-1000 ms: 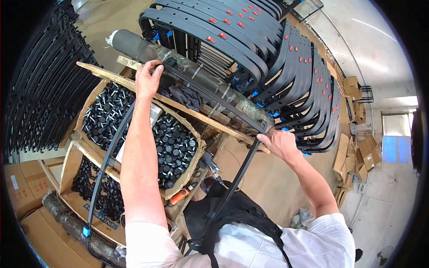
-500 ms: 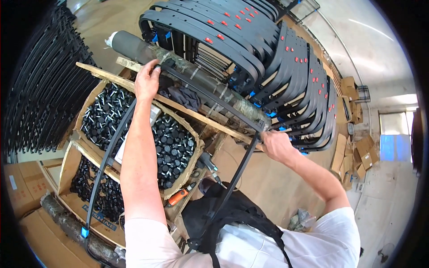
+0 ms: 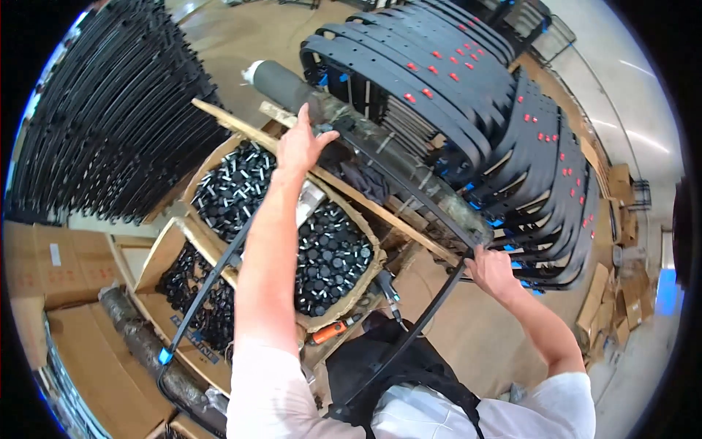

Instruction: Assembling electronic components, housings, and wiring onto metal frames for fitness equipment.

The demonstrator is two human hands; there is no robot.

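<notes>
A black metal tube frame (image 3: pixel 409 186) stretches before me, with one side bar running back beneath my left arm and the other toward my body. Its far bar lies along a grey padded roll (image 3: pixel 281 84) partly wrapped in plastic. At the frame's far left corner, my left hand (image 3: pixel 298 150) is open, thumb and index finger spread apart. My right hand (image 3: pixel 493 272) is closed around the far right corner. A blue piece (image 3: pixel 165 356) sits on the left side bar near its bend. My left forearm hides part of that bar.
Beneath the frame stand a carton of black-headed bolts (image 3: pixel 333 252) and a box of small black parts (image 3: pixel 183 285). An orange-handled tool (image 3: pixel 333 331) and a power driver (image 3: pixel 387 289) lie beside them. Curved black frames (image 3: pixel 431 88) with red pieces are stacked beyond; more black frames (image 3: pixel 110 110) stand left.
The view has shifted, so the scene sits farther right and lower. My left hand's fingers have spread at the frame's corner. My right hand keeps its hold.
</notes>
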